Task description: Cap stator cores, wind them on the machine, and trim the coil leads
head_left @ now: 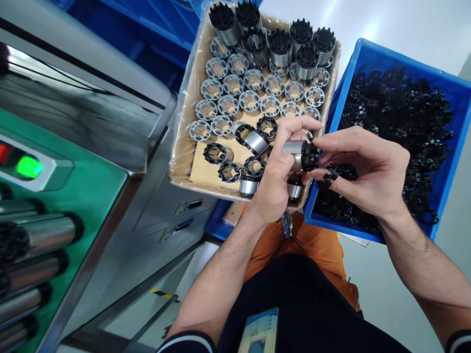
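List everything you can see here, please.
Box: one, brown, centre.
Boxed cylinders: many, silver, some black-ended, in box.
Bin: one, blue, right.
Small parts: many, black, in bin.
Held cylinder: one, silver/black, centre.
Worktop: one, green, left.
Worktop cylinders: several, silver/black, far left.
Light: one, green, left.
Cabinet: one, grey, lower left.
Trousers: one pair, orange, bottom.
Shirt: one, dark, bottom.
Left hand: one, bare, centre.
Right hand: one, bare, centre right.

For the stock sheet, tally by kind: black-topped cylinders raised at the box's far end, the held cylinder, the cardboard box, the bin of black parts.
Raised black-topped cylinders: 7
Held cylinder: 1
Cardboard box: 1
Bin of black parts: 1
Total: 10
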### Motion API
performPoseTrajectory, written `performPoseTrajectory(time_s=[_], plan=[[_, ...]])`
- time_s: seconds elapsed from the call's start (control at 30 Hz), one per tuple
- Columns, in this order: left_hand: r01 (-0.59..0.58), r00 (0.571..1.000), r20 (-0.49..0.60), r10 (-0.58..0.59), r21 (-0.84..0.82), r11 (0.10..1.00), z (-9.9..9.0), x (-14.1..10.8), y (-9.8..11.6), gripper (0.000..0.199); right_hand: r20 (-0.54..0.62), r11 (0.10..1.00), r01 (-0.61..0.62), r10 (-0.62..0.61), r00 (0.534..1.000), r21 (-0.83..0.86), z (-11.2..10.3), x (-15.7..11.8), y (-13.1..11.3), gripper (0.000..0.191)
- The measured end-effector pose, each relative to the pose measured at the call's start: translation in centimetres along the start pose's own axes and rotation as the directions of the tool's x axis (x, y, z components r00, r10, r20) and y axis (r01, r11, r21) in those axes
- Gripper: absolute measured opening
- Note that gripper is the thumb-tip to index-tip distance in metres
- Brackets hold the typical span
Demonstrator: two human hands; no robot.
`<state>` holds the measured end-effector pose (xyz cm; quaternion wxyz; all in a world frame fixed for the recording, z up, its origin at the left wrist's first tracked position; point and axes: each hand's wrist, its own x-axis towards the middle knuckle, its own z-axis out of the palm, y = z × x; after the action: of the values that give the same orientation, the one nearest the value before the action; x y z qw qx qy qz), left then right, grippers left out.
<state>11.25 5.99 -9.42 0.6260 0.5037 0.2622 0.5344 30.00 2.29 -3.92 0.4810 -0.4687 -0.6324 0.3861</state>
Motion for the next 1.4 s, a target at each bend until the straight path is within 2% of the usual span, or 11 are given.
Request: performPoseTrajectory(time_s=[0.2,0.37,0.47,0.6,0.67,0.73,0.87,1.0,1.13,1.23,1.4], plan=[[0.031,0.999,0.030,-0.032,0.012,0.999,-0.4,0.1,-0.5,0.057,0.011,0.997,0.075,-0.075,0.997,-0.004,-0.1,0.2,0.0,0.053],[0.019,0.996,0.091,-0.015,-0.049,0.999,-0.4,-0.4,0.3,0.046,0.043,0.990,0.068,-0.064,0.997,-0.120,-0.6,0.3,-0.1,0.035],[0.064,0.994,0.086,-0.060,-0.047,0.997,0.0,-0.7,0.8,0.054,0.028,0.988,0.062,-0.058,0.998,-0.143,-0.9,0.6,-0.6,0.030],[-0.015,0.999,-0.050,0.011,-0.089,0.996,0.6,-0.5,0.8,0.062,-0.080,0.980,-0.038,0.023,0.997,-0.193,-1.7,1.1,-0.8,0.019],[-0.115,0.979,-0.178,0.096,-0.099,0.988,0.9,-0.3,0.7,0.063,-0.084,0.988,-0.076,0.065,0.994,-0.134,-2.0,1.3,-0.6,0.017],[-0.129,0.962,-0.251,0.105,-0.080,0.988,1.1,-0.2,0.7,0.061,-0.054,0.995,-0.095,0.094,0.994,-0.024,-2.1,1.4,-0.5,0.025],[-0.056,0.973,-0.225,0.056,0.005,0.998,1.0,-0.1,0.8,0.046,0.043,0.971,-0.185,0.181,0.983,0.152,-2.0,1.3,-0.8,0.037],[-0.063,0.980,-0.197,0.041,-0.110,0.992,0.7,0.1,1.0,0.050,0.031,0.962,-0.153,0.150,0.988,0.227,-1.7,1.2,-1.0,0.021],[0.056,0.998,0.018,-0.055,-0.080,0.995,0.6,-0.1,1.1,0.039,0.007,0.977,-0.141,0.142,0.990,0.158,-1.7,1.0,-0.8,0.034],[0.019,1.000,0.018,-0.016,-0.119,0.993,0.7,-0.4,1.0,0.039,-0.012,0.982,-0.134,0.137,0.991,0.132,-1.6,0.9,-0.5,0.055],[0.158,0.987,0.048,-0.154,-0.115,0.981,0.5,-0.8,0.9,0.041,-0.035,0.984,-0.089,0.096,0.995,0.155,-0.3,0.7,-0.5,0.050]])
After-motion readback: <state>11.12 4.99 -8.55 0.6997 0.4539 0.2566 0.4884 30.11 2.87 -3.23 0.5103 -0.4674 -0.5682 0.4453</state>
